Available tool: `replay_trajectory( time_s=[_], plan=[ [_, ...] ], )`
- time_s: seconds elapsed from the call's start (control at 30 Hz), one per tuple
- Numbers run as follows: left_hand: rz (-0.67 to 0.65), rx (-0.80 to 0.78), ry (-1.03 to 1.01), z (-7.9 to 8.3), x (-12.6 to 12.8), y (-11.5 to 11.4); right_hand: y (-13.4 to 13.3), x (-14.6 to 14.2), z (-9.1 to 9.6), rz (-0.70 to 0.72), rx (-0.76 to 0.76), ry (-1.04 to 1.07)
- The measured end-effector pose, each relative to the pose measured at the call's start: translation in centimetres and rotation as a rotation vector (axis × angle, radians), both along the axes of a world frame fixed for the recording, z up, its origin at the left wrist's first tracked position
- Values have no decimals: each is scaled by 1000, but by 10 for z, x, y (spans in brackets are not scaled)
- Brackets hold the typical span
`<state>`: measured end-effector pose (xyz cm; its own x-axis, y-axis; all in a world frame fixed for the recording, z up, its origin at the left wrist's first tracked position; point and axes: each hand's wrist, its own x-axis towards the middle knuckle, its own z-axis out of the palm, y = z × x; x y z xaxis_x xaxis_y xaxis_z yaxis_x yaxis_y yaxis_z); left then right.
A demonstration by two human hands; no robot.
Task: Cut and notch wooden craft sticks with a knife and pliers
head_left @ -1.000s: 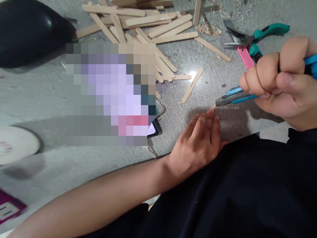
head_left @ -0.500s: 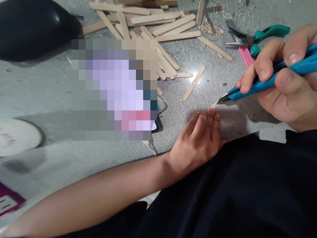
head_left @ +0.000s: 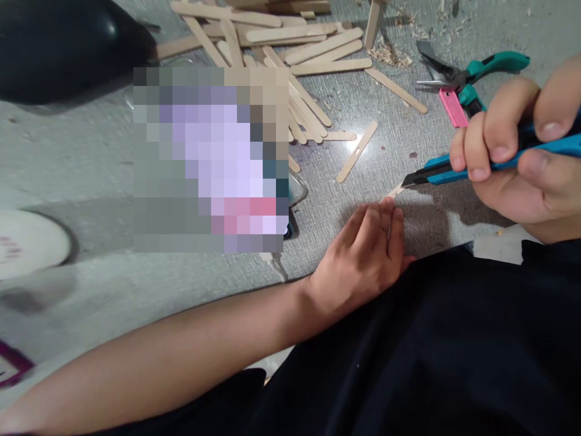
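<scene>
My left hand (head_left: 365,251) presses a wooden craft stick (head_left: 396,191) down on the grey table, its fingers closed over most of it. Only the stick's far end shows beyond the fingertips. In my right hand (head_left: 521,145) is a blue utility knife (head_left: 458,171), held with fingers and thumb wrapped round the handle. The dark blade points left and meets the exposed end of the stick. A second craft stick (head_left: 357,151), with a small slot through its middle, lies just beyond my left hand.
A pile of craft sticks (head_left: 327,45) lies at the back, with wood shavings (head_left: 393,57) beside it. Pliers with green handles (head_left: 494,63) and a pink piece (head_left: 452,108) are at the back right. A black rounded object (head_left: 68,48) and a white one (head_left: 31,245) stand left of a blurred-out area.
The knife has shifted slightly, lying at a flatter angle, and my right hand has turned a little with it. My left hand stays on the craft stick.
</scene>
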<state>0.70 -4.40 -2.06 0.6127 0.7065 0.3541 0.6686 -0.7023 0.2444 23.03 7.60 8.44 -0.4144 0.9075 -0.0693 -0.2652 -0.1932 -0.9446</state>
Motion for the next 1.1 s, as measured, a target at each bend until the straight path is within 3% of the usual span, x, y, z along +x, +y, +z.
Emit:
replay_trajectory(
  time_s=[0.27,0.53,0.87,1.1],
  plan=[
    [-34,91,-60,7,-2,14,-1,28,-12,23,250,-160],
    [-32,32,-155,10,-10,45,-1,26,-14,72,262,-71],
    [40,-80,-148,1,-12,46,1,25,-21,37,231,-33],
    [54,-80,-150,4,-9,48,1,25,-22,30,190,-20]
  ],
)
